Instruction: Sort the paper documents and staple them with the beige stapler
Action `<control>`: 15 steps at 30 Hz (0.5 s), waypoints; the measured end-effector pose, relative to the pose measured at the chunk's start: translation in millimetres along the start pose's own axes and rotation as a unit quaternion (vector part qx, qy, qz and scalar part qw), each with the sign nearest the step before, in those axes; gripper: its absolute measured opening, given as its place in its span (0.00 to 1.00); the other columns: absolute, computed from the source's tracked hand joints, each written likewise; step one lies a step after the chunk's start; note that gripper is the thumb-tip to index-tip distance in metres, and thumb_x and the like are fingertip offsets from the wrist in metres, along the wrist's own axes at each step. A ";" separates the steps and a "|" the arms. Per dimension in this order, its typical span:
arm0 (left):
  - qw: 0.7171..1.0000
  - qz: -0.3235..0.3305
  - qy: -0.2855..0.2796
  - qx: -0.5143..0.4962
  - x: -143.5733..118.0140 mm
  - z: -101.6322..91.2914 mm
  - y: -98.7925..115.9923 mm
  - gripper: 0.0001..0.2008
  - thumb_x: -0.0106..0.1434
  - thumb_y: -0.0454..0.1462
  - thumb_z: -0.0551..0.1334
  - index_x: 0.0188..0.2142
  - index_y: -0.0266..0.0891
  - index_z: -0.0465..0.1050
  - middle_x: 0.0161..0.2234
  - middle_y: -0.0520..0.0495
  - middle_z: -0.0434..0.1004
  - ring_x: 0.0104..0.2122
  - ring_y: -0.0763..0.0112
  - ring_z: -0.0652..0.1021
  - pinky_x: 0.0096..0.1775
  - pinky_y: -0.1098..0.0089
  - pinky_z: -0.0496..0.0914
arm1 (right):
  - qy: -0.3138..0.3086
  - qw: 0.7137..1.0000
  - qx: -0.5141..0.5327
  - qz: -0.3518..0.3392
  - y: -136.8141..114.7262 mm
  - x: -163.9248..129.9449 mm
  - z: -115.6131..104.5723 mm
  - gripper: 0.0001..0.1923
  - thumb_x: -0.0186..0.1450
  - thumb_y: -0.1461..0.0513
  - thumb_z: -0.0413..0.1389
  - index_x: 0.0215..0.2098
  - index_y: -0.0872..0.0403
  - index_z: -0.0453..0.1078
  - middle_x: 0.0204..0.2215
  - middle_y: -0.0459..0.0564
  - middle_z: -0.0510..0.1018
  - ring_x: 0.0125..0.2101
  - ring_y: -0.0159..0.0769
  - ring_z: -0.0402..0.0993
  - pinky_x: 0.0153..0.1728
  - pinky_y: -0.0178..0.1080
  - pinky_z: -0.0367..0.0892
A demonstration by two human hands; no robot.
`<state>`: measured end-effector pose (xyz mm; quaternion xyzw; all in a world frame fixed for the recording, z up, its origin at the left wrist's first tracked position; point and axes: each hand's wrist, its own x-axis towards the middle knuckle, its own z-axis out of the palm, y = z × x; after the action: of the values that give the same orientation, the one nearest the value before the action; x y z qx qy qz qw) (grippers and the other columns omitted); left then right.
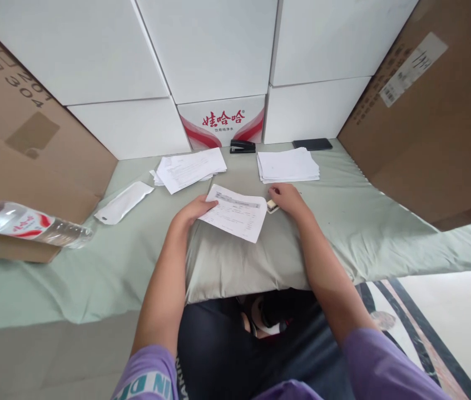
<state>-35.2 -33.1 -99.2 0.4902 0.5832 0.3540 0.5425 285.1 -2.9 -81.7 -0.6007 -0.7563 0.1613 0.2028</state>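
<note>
Between the thumb and fingers of my left hand [199,208] is the left edge of a printed sheet of paper [237,214], tilted above the cloth; whether it is one sheet or several is unclear. My right hand [287,197] is closed in a pinch beside the sheet's right corner. Under its fingertips lies a small pale box [272,206], partly covered by the hand. What the fingertips grip is too small to make out. Beyond the hands are a left stack of printed papers [193,168], a right stack of white papers [287,165] and a black stapler [242,146].
A dark phone [312,144] lies at the back right. White packaging [124,203] rests on the green cloth [343,222] at left, near a water bottle [26,223]. Cardboard boxes [30,139] flank both sides, with white boxes [222,50] stacked behind.
</note>
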 end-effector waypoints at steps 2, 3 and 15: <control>1.000 -0.019 0.004 0.006 0.4 1.3 0.8 0.19 0.40 0.47 0.78 0.29 0.39 0.83 0.32 0.38 0.85 0.28 0.54 0.83 0.30 0.62 0.76 | 0.015 1.000 0.011 0.021 -2.8 2.2 3.9 0.14 0.67 0.58 0.49 0.32 0.52 0.75 0.30 0.51 0.80 0.31 0.38 0.69 0.33 0.38 0.55; 1.000 -0.017 0.010 0.006 1.0 1.0 0.5 0.18 0.40 0.46 0.78 0.29 0.39 0.84 0.32 0.38 0.85 0.28 0.55 0.83 0.30 0.63 0.76 | 0.025 0.999 0.014 0.032 -4.5 2.9 5.3 0.14 0.67 0.57 0.49 0.32 0.52 0.75 0.29 0.50 0.80 0.31 0.37 0.68 0.33 0.38 0.55; 0.999 0.041 0.029 0.007 4.3 4.9 -7.0 0.13 0.43 0.43 0.76 0.26 0.38 0.83 0.28 0.39 0.84 0.24 0.54 0.82 0.26 0.62 0.75 | 0.058 0.994 0.021 0.088 -12.6 2.9 10.8 0.20 0.70 0.52 0.47 0.29 0.52 0.73 0.28 0.51 0.79 0.32 0.39 0.69 0.36 0.39 0.55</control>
<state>-31.4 -31.4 -107.8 0.5071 0.5805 0.3864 0.5066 268.4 -3.0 -84.6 -0.6688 -0.6840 0.1597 0.2437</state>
